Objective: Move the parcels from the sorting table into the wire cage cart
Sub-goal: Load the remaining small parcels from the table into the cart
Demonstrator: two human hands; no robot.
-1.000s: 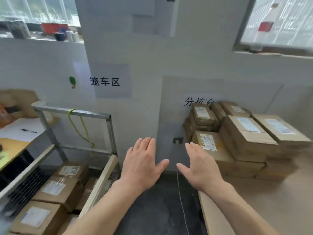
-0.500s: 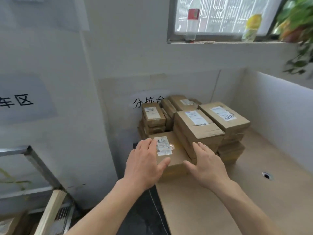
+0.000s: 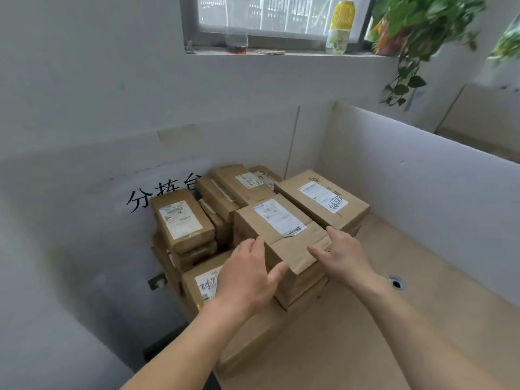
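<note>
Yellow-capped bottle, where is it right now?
In the head view, the yellow-capped bottle stands on the window sill, upper right, between the clear bottle and the hanging plant.

- Black characters "分拣台" (image 3: 164,192) stand on the grey wall (image 3: 84,136); the last character is partly hidden.
- White label (image 3: 180,219) on the small brown cardboard parcel (image 3: 202,235) at the left of the stack: printed lines, too fine to read.
- White label (image 3: 277,216) on the large brown cardboard parcel (image 3: 298,249) in the middle: print blurred, unreadable.
- White label (image 3: 323,197) on the wide brown cardboard parcel (image 3: 289,190) at the right: small print and bold black marks at its near end, none legible.
- White label (image 3: 209,284) on the low brown cardboard parcel (image 3: 253,336) at the front: black handwriting, not legible.
</note>
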